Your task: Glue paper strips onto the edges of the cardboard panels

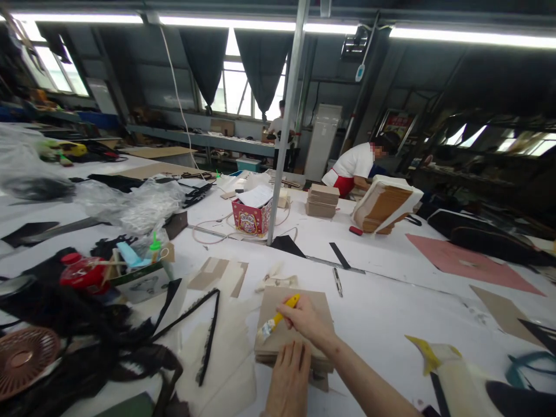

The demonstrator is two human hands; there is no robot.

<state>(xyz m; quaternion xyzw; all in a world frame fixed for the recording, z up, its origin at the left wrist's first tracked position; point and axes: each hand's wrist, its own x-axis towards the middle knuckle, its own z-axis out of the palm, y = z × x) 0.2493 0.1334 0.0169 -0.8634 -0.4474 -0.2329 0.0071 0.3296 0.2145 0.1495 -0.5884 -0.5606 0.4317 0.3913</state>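
Note:
My right hand [307, 318] grips a paintbrush [278, 317] by its yellow handle, fingers closed around it. The bristles point down and left, at the top sheet near its left edge; whether they touch it I cannot tell. Under the brush lies a stack of grey-brown cardboard pieces [278, 296]. My left hand [289, 376] rests on the stack's near edge, palm down with fingers stretched out, holding nothing. Crumpled pale scraps [280, 280] lie just behind the stack.
A pen [337, 282] and a black strip [339, 255] lie beyond the stack. A metal pole [284, 127] rises behind a red patterned box [249, 217]. At left are a red bottle [84, 273] and black fabric [99, 370]. A co-worker [354, 165] bends over the far table.

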